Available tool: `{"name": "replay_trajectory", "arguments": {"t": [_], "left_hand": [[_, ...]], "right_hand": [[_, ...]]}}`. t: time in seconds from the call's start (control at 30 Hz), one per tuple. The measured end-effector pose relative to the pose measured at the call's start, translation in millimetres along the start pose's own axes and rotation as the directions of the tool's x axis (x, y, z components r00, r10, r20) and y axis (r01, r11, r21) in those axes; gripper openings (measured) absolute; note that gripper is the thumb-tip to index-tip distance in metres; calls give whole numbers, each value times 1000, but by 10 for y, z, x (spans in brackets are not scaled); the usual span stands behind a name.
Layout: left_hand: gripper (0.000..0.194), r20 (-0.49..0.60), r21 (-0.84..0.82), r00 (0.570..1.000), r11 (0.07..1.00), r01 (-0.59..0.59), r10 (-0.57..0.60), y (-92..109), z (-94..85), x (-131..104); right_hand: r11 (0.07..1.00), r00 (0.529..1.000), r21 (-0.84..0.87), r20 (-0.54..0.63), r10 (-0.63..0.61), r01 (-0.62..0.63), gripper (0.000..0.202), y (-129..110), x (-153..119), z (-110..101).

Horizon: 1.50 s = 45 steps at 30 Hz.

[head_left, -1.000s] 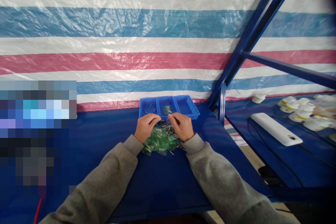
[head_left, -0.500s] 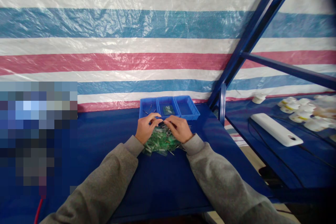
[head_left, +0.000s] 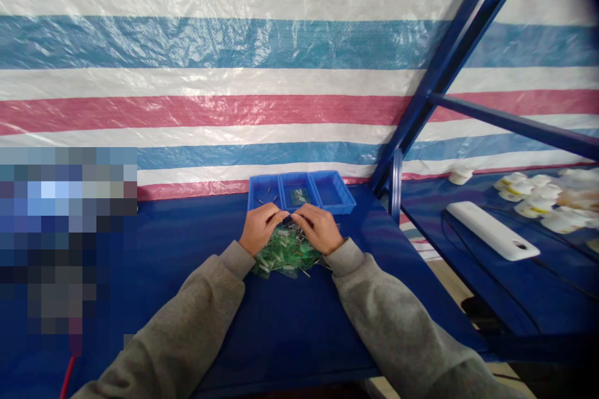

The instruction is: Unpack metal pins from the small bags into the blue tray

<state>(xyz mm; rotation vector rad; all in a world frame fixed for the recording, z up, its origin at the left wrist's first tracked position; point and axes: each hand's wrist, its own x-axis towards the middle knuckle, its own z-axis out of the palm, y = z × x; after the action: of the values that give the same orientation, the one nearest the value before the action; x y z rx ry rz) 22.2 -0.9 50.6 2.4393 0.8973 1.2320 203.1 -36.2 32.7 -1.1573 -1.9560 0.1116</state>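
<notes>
Green translucent pieces (head_left: 286, 254), curled fingers (head_left: 269, 209)

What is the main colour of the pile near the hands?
Mostly green: the pile shows best in the head view.

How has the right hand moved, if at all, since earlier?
Yes, slightly: the right hand reaches further left against the blue tray, toward the left hand.

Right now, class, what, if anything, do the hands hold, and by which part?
That cannot be told: the left hand and right hand nearly meet at the fingers, by the greenish pile, and anything between them is too small to tell.
</notes>
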Motion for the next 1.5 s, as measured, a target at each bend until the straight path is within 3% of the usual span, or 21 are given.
{"name": "replay_trajectory", "arguments": {"t": [0.2,0.4,0.57,0.7,0.83,1.0,1.13,1.3,1.5], "left_hand": [[29,11,14,1000,1000,-11,10,9,18,-17],[30,-67,87,995,994,-67,73,-6,28,-39],[19,-128,57,985,993,-107,114,25,25,-36],[13,-109,-29,986,991,-128,124,68,0,-2],[14,-94,-72,993,994,-76,70,87,-23,13],[18,-25,19,999,999,-29,29,25,-1,-14],[18,-66,123,995,990,-71,80,-31,37,-46],[15,-71,67,983,984,-167,171,-11,26,-24],[18,-109,56,986,992,-117,122,-2,-15,22]], "right_hand": [[1000,1000,-25,-12,-11,11,34,11,-8,13],[999,1000,-34,-17,-9,9,35,-10,-6,10],[1000,1000,-11,-6,0,0,37,8,3,14],[1000,999,-10,-19,28,-28,35,20,0,22],[995,991,-44,-102,85,-90,38,24,-1,7],[993,983,-45,-152,102,-110,41,13,-1,-19],[994,981,-40,-165,97,-105,42,3,-2,-19],[993,978,-37,-182,100,-109,42,2,-4,-23],[993,978,-31,-182,105,-112,38,-10,-5,-33]]}}
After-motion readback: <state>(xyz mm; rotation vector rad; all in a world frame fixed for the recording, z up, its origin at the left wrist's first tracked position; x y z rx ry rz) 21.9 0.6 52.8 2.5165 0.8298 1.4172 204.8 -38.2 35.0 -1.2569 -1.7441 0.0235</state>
